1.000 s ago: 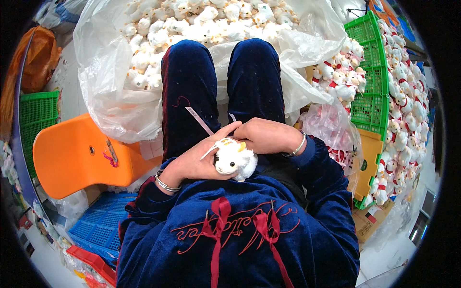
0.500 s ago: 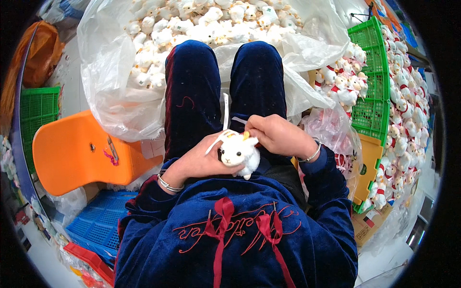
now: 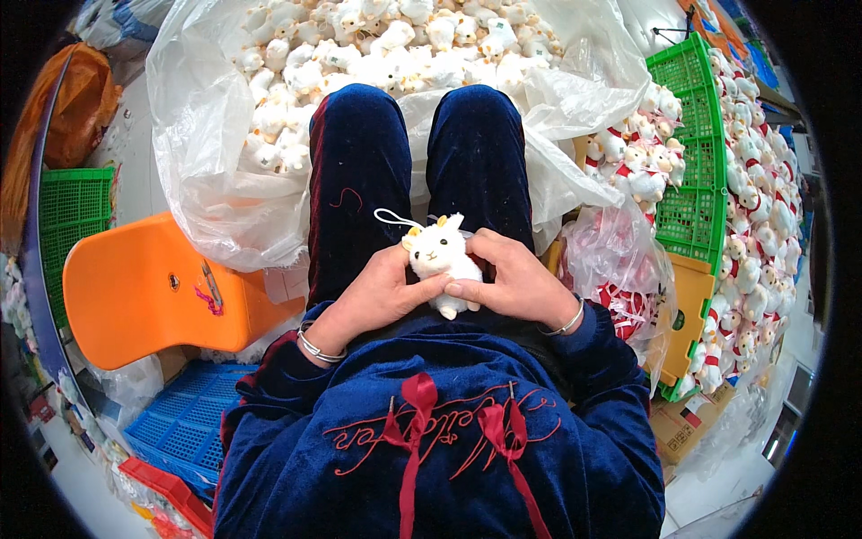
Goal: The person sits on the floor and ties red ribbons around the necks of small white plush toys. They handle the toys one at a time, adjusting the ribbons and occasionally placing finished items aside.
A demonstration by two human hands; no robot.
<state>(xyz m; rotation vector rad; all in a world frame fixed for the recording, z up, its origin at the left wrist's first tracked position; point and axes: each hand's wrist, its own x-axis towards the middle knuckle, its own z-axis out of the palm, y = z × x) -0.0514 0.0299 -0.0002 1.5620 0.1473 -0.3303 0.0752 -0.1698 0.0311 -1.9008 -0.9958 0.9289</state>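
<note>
A small white plush animal (image 3: 440, 263) with yellow-orange bits by its ears sits upright over my lap, its face toward me. My left hand (image 3: 373, 292) is closed round one side of it. Opposite, my right hand (image 3: 516, 278) grips the other side, and both thumbs meet across the toy's front. A thin white cord loop (image 3: 391, 216) sticks out from the toy's head to the left. My fingers behind the toy are hidden.
Ahead, a big clear plastic bag (image 3: 202, 193) holds many similar plush toys. An orange stool (image 3: 148, 287) carries thread snips (image 3: 212, 284). Blue crate (image 3: 184, 413) at left; green crate (image 3: 687, 180) at right beside dressed toys (image 3: 754, 207). Red ribbons (image 3: 626, 310) lie in a plastic bag.
The toy has turned upright to face me more squarely. My right hand has come down from its head to its side, and the white loop now points up and left.
</note>
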